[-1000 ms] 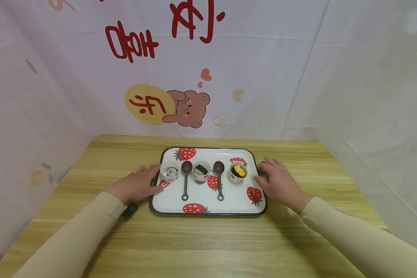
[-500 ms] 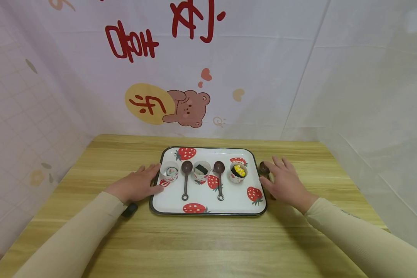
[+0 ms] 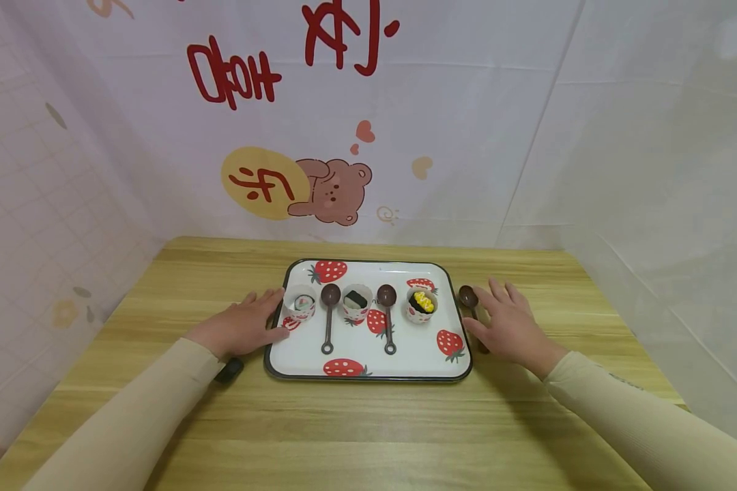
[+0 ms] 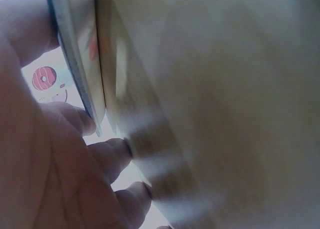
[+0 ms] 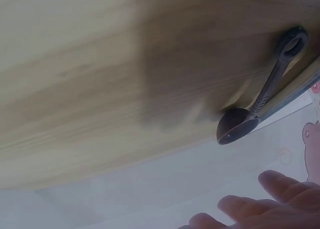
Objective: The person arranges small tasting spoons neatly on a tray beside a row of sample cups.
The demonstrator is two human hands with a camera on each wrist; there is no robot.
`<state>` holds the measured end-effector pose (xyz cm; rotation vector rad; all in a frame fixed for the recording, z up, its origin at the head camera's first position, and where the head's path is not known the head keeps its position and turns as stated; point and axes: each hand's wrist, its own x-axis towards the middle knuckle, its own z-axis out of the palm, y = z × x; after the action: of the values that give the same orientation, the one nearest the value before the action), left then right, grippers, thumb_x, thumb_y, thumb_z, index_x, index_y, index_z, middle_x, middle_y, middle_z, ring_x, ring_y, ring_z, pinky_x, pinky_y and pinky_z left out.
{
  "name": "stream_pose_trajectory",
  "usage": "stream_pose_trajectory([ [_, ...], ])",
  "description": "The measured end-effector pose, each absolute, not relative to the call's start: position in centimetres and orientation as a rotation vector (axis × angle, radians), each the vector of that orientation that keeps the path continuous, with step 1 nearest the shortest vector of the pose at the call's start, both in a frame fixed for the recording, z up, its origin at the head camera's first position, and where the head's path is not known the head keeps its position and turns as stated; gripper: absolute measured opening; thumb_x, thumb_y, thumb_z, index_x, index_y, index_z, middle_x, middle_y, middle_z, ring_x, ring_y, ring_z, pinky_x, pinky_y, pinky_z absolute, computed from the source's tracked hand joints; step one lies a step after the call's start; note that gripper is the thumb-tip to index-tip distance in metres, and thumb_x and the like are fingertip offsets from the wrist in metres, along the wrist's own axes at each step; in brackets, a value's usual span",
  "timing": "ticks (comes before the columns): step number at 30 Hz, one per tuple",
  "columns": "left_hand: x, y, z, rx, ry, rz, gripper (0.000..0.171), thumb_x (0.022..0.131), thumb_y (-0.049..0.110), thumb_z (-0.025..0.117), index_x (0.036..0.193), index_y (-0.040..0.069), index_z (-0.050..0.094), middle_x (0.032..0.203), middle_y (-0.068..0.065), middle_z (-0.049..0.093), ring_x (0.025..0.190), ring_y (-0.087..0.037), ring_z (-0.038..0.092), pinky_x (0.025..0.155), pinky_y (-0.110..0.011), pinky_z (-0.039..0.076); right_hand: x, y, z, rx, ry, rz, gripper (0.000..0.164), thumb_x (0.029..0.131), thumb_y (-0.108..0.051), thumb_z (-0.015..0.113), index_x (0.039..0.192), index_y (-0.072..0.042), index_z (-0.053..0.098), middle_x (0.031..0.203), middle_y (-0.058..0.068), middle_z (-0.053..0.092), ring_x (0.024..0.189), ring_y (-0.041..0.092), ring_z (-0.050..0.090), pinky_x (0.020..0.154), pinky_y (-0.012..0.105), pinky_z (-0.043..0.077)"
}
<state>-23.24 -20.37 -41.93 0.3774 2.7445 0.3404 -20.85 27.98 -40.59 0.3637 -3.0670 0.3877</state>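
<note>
A white tray [image 3: 307, 354] with strawberry prints and a dark rim lies on the table. My left hand [image 3: 239, 329] rests at its left edge, thumb and index finger touching the rim; the left wrist view shows the tray edge [image 4: 75, 64] beside relaxed fingers [image 4: 107, 156]. A brown scoop spoon [image 3: 468, 296] lies on the table just right of the tray. My right hand [image 3: 508, 326] hovers or rests beside that spoon, fingers spread, holding nothing. In the right wrist view, the whole spoon [image 5: 240, 125] shows, apart from the fingers [image 5: 250, 207].
On the tray stand three paper cups, with a sushi roll [image 3: 304, 303], a rice ball [image 3: 355, 300] and a yellow-topped sushi [image 3: 421, 301]. Two brown spoons, a left one [image 3: 329, 296] and a right one [image 3: 386, 296], lie between them. A printed cloth [image 3: 454, 136] hangs behind the table.
My right hand has moved right, away from the tray's right edge, uncovering the brown spoon lying there. My left hand and the tray have stayed put.
</note>
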Motion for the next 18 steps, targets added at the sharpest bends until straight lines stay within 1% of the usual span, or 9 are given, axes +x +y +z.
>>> stream_pose_trajectory([
  [4,-23.24,-20.33,-41.91,0.373,2.745,0.333,0.096,0.100,0.061,0.061,0.169,0.008,0.021,0.173,-0.026,0.022,0.157,-0.058,0.017,0.123,-0.073,0.025,-20.81,28.18,-40.58,0.375,-3.053,0.371,0.068,0.100,-0.036,0.068,0.154,0.000,0.047,0.160,0.044,0.031,0.149,0.066,0.023,0.123,0.072,0.018],
  [8,-23.24,-20.31,-41.91,0.371,2.746,0.328,0.096,0.099,0.061,0.061,0.169,0.008,0.021,0.173,-0.026,0.023,0.157,-0.058,0.018,0.123,-0.073,0.025,-20.86,28.39,-40.80,0.383,-3.069,0.339,0.069,0.101,-0.036,0.068,0.155,0.000,0.045,0.160,0.044,0.031,0.150,0.065,0.023,0.123,0.072,0.018],
  [14,-23.25,-20.30,-41.91,0.370,2.743,0.333,0.096,0.099,0.061,0.061,0.169,0.008,0.020,0.173,-0.025,0.023,0.157,-0.058,0.017,0.123,-0.073,0.024,-20.84,28.71,-41.03,0.422,-3.057,0.298,0.069,0.099,-0.035,0.071,0.154,0.000,0.047,0.155,0.045,0.038,0.147,0.064,0.031,0.122,0.071,0.023],
  [18,-23.26,-20.31,-41.92,0.373,2.743,0.339,0.096,0.100,0.060,0.061,0.169,0.008,0.020,0.173,-0.025,0.023,0.157,-0.058,0.017,0.123,-0.073,0.025,-20.72,28.82,-40.98,0.422,-3.077,0.281,0.071,0.099,-0.036,0.071,0.156,0.000,0.045,0.155,0.046,0.038,0.147,0.063,0.034,0.123,0.070,0.024],
])
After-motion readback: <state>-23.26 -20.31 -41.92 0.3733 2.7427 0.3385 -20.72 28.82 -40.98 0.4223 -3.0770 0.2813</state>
